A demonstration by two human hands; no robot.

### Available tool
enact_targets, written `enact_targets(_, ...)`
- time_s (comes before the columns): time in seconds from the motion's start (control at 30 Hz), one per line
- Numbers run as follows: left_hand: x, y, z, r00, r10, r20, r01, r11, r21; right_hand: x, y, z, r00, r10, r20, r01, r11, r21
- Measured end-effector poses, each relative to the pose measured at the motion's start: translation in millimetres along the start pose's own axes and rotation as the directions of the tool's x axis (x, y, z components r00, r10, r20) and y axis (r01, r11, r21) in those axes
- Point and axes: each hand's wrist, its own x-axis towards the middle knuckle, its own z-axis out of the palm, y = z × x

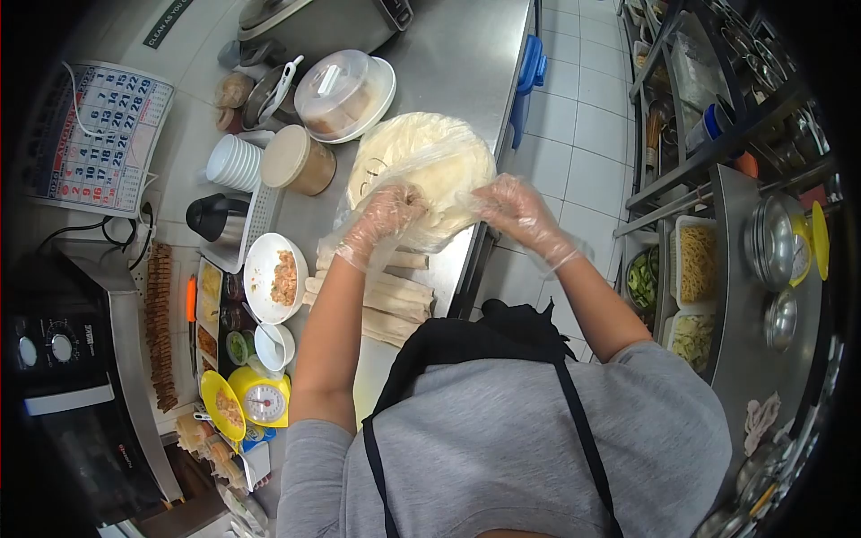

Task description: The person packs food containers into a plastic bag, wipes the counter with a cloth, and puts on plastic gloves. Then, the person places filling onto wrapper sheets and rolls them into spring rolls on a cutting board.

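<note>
A stack of round, pale wrappers (417,143) lies on the steel counter, partly covered by a clear plastic bag (439,184). My left hand (393,211), in a clear disposable glove, is closed on the bag's near left side. My right hand (520,213), gloved the same way, pinches the bag at the stack's near right edge. Rolled, filled wrappers (386,300) lie in a row on the counter just below my hands. Left of them stands a white bowl (260,278) with a pinkish, chopped filling (284,278).
A covered cake dish (341,94), a lidded tub (300,161) and stacked white cups (235,161) stand along the wall. Nearer are a yellow scale (265,401) and a yellow plate (215,386) with filling. Across the tiled floor (574,134), shelving holds noodles (695,260) and metal bowls (773,238).
</note>
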Motion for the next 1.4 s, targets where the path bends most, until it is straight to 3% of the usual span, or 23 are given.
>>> enact_targets(0.03, 1, 1, -3, 0.995, -0.048, 0.084, 0.055, 0.996, -0.076, 1, -2, 5, 1.000, 0.001, -0.001, -0.001, 1.000, 0.000)
enact_targets(0.1, -1, 5, -8, 0.995, -0.066, 0.075, 0.072, 0.995, -0.076, 5, -9, 14, 0.967, -0.254, -0.013, 0.231, 0.898, -0.376)
enact_targets(0.17, -2, 6, -10, 0.994, -0.085, 0.065, 0.089, 0.993, -0.076, 13, -6, 24, 0.954, -0.299, -0.029, 0.251, 0.845, -0.472)
enact_targets(0.23, -1, 4, -8, 0.991, -0.134, 0.025, 0.136, 0.970, -0.202, 24, -6, 32, 0.915, -0.383, -0.125, 0.236, 0.761, -0.604)
enact_targets(0.37, 0, -1, -5, 0.990, -0.142, 0.009, 0.140, 0.960, -0.243, 42, 7, 35, 0.931, -0.364, -0.004, 0.282, 0.727, -0.627)
enact_targets(0.43, 2, 5, -4, 0.998, -0.060, -0.011, 0.060, 0.998, -0.036, 48, 6, 35, 0.923, -0.385, -0.001, 0.295, 0.707, -0.643)
enact_targets(0.47, 0, 7, 0, 0.998, -0.061, -0.014, 0.061, 0.998, -0.036, 51, 5, 34, 0.922, -0.387, 0.000, 0.297, 0.707, -0.641)
enact_targets(0.53, -13, 23, 6, 0.956, 0.218, -0.195, -0.144, 0.932, 0.333, 54, 4, 32, 0.951, -0.307, 0.020, 0.251, 0.736, -0.629)
enact_targets(0.57, -10, 19, 6, 0.956, 0.217, -0.197, -0.143, 0.932, 0.333, 54, 3, 31, 0.951, -0.309, 0.022, 0.253, 0.735, -0.629)
enact_targets(0.63, 0, 12, 5, 0.975, 0.221, -0.022, -0.176, 0.830, 0.530, 54, 1, 27, 0.919, -0.392, -0.030, 0.281, 0.710, -0.646)
enact_targets(0.77, 1, 11, -4, 0.982, 0.167, -0.093, -0.115, 0.906, 0.408, 50, 1, 18, 0.923, -0.371, -0.102, 0.257, 0.791, -0.556)
enact_targets(0.83, 1, 13, -9, 0.941, 0.097, -0.324, -0.045, 0.985, 0.165, 45, -4, 16, 0.902, -0.427, -0.056, 0.345, 0.794, -0.500)
enact_targets(0.87, 1, 15, -10, 0.941, 0.097, -0.324, -0.044, 0.985, 0.165, 41, -6, 20, 0.902, -0.427, -0.056, 0.345, 0.794, -0.500)
enact_targets(0.93, 0, 19, -12, 0.933, 0.132, -0.334, -0.079, 0.982, 0.169, 33, -17, 35, 0.850, -0.395, 0.349, 0.527, 0.657, -0.540)
enact_targets(0.97, 1, 19, -12, 0.933, 0.134, -0.334, -0.080, 0.982, 0.170, 29, -25, 40, 0.850, -0.396, 0.348, 0.527, 0.656, -0.541)
enact_targets(1.03, 5, 20, -13, 0.847, 0.318, -0.427, -0.156, 0.915, 0.371, 22, -46, 46, 0.930, -0.011, 0.367, 0.259, 0.728, -0.635)
enact_targets(1.1, 7, 24, -17, 0.804, 0.352, -0.479, -0.148, 0.899, 0.412, 21, -42, 44, 0.942, 0.061, 0.330, 0.197, 0.695, -0.691)
enact_targets(1.17, 5, 32, -26, 0.757, 0.386, -0.527, -0.135, 0.882, 0.452, 19, -29, 39, 0.974, 0.151, 0.171, 0.002, 0.743, -0.669)
enact_targets(1.2, 5, 37, -31, 0.720, 0.422, -0.550, -0.164, 0.874, 0.457, 21, -36, 32, 0.957, 0.192, 0.218, -0.004, 0.761, -0.649)
enact_targets(1.4, 10, 57, -56, 0.656, 0.472, -0.589, -0.202, 0.862, 0.466, 39, -53, 48, 0.944, -0.057, 0.324, 0.282, 0.649, -0.707)
